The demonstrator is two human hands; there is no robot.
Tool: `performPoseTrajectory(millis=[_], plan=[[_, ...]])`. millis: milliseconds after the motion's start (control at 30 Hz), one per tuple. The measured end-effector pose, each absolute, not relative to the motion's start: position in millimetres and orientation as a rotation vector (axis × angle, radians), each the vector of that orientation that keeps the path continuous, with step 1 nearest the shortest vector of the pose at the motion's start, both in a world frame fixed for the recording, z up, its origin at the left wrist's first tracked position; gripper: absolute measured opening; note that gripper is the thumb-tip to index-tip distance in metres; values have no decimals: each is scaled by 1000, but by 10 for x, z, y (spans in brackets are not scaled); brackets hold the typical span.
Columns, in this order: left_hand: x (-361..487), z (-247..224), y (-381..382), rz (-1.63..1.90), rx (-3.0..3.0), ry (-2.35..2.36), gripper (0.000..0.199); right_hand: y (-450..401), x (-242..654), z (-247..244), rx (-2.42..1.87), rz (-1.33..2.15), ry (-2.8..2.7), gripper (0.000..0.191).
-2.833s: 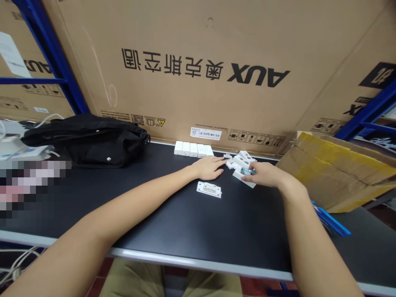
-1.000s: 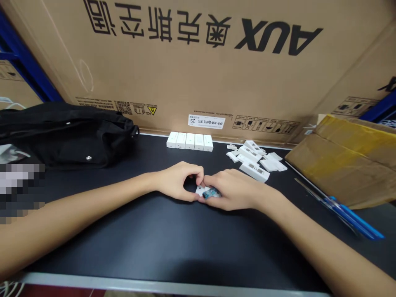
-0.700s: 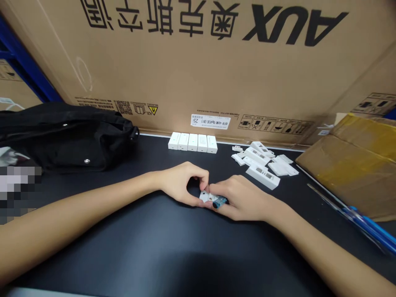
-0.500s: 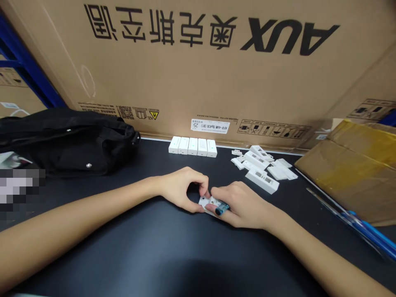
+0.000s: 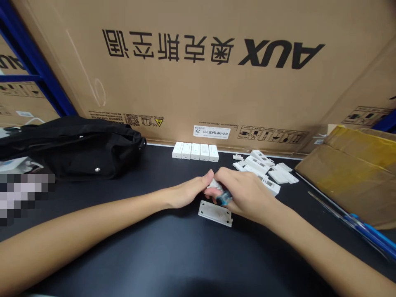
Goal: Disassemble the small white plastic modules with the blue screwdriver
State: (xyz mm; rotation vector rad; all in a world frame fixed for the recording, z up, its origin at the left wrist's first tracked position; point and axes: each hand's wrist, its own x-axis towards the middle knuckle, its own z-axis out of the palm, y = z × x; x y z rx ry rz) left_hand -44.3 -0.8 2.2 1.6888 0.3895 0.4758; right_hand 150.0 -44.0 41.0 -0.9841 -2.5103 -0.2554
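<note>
Head view: the right hand [image 5: 246, 196] pinches a translucent blue cylinder [image 5: 224, 199] and a small white plastic piece [image 5: 214, 184]; the left hand [image 5: 185, 196], fingers pressed together, meets that piece, grip unclear, above a flat white plastic plate [image 5: 215, 213] on the black desk [image 5: 123, 247].

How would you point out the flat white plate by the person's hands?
On the black workbench before the AUX carton, find the person's left hand and right hand. Below them lies a flat white plate, alone, unlike the row of five white blocks and the loose pile behind.
</note>
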Motion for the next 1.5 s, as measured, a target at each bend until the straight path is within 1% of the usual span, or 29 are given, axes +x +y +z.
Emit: performPoseTrajectory(millis=[67, 167, 300, 467, 600, 733, 900, 1067, 1367, 1500], plan=[[-407, -13, -38, 464, 1582, 332, 85, -423, 1432, 439, -956, -442, -2534, 21], [-377, -56, -46, 558, 1484, 362, 81, -399, 1386, 394, -952, -563, -2463, 21], [-345, -143, -20, 696, 1398, 453, 76, -411, 1403, 306, -948, -613, -2388, 27], [-333, -234, -18, 701, 1442, 481, 77, -456, 1484, 321, -892, -534, -2423, 33], [-356, -185, -53, 689, 1557, 513, 79, -465, 1517, 330, -825, -616, -2385, 30], [-364, -149, -67, 720, 1600, 523, 74, -491, 1491, 333, -821, -755, -2295, 23], [-369, -54, -106, 691, 1676, 492, 69, -534, 1477, 333, -839, -743, -2303, 14], [-387, 71, -152, 680, 1755, 479, 62, -549, 1482, 319, -809, -697, -2326, 14], [-401, -82, -118, 678, 1645, 553, 69, -518, 1447, 277, -935, -602, -2306, 24], [-396, -67, -112, 659, 1631, 518, 70, -519, 1445, 287, -906, -696, -2322, 19]])
